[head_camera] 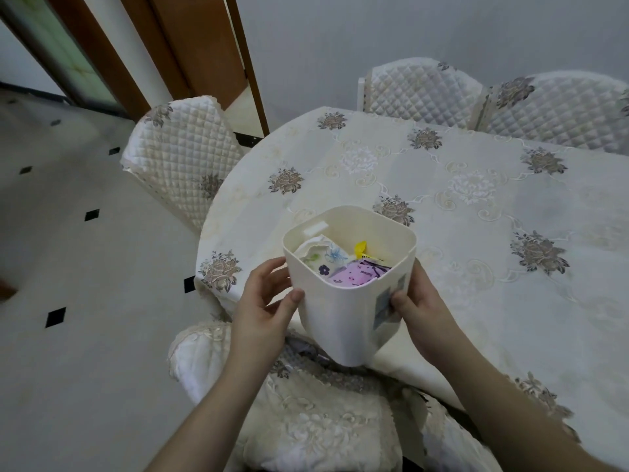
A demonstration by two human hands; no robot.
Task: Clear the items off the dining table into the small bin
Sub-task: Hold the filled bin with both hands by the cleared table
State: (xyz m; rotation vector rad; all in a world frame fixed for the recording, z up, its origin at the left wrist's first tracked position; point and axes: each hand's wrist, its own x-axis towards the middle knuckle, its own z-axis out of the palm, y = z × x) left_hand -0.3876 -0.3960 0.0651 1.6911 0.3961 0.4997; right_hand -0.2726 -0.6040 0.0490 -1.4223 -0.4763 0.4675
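Observation:
A small cream plastic bin (340, 318) is held in the air over the near corner of the dining table (476, 233). My left hand (269, 301) grips its left side and my right hand (418, 308) grips its right side, thumb on a grey label. Inside the bin lie a pink wrapper (357, 272), a yellow wrapper (360, 248) and crumpled white flowered paper (320, 253). The table's embroidered cream cloth shows no loose items in view.
A quilted chair (180, 158) stands at the table's left end, two more (422, 90) along the far side, and a cushioned chair seat (306, 420) is right below the bin. Tiled floor (68, 267) spreads to the left; a wooden door frame (218, 46) rises behind.

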